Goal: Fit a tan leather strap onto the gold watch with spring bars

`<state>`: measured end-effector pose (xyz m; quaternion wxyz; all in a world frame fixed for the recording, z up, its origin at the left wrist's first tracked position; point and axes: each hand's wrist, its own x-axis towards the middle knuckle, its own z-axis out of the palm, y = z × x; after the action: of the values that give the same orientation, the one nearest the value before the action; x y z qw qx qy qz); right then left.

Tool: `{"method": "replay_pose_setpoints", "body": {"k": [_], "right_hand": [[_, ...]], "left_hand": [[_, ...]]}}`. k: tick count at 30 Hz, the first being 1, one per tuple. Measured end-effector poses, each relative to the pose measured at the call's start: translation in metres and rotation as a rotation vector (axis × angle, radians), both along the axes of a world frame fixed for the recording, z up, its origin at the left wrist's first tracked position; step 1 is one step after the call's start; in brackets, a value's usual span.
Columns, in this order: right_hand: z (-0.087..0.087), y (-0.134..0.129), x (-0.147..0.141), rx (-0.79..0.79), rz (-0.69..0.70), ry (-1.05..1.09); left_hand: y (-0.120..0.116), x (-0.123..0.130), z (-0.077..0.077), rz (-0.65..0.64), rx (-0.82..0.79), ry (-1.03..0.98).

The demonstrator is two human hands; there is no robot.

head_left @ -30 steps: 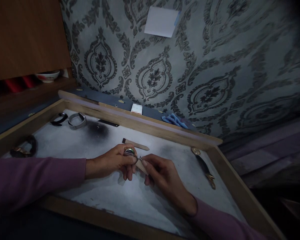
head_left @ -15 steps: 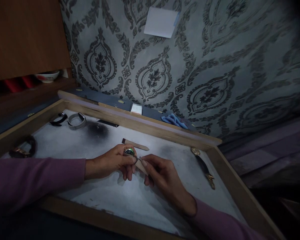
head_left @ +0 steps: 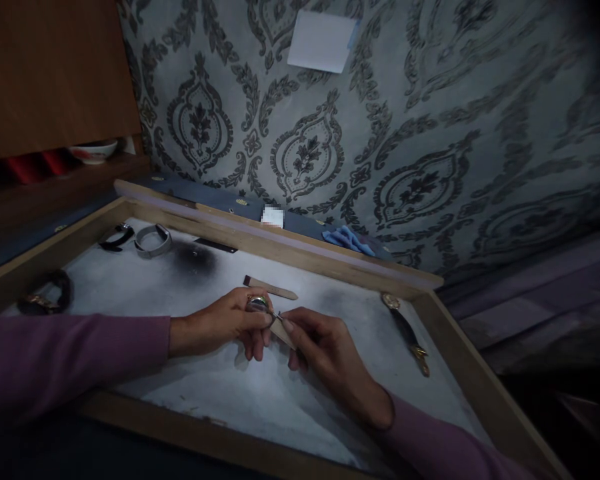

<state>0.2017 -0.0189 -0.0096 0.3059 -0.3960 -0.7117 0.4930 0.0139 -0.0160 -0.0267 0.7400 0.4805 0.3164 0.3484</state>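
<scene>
My left hand is closed around a round, shiny watch case, its thumb near the lower right edge. At that edge, a beige watch strap piece slants down between my two hands. The thumb and fingers of my right hand pinch this strap by its end close to the case. Something thin and metallic shows at the joint, too small to make out. Just beyond my hands, a second beige strap piece with a dark red end lies flat on the white surface.
A wooden-rimmed tray surrounds the work. Toward its left side lie a grey band, a small black-strapped watch and a dark watch. A black-strapped gold watch lies right. Behind the rim is a blue cloth.
The watch case has tilted slightly in my left hand, and the green glint on it has faded. Both hands keep their grip in nearly the same place.
</scene>
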Motion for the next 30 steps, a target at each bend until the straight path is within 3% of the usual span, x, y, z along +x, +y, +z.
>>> {"method": "replay_pose_setpoints", "body": {"k": [30], "right_hand": [[0.0015, -0.0007, 0.0009, 0.04, 0.053, -0.04]], "left_hand": [[-0.0033, 0.0008, 0.0007, 0.01, 0.024, 0.058]]}}
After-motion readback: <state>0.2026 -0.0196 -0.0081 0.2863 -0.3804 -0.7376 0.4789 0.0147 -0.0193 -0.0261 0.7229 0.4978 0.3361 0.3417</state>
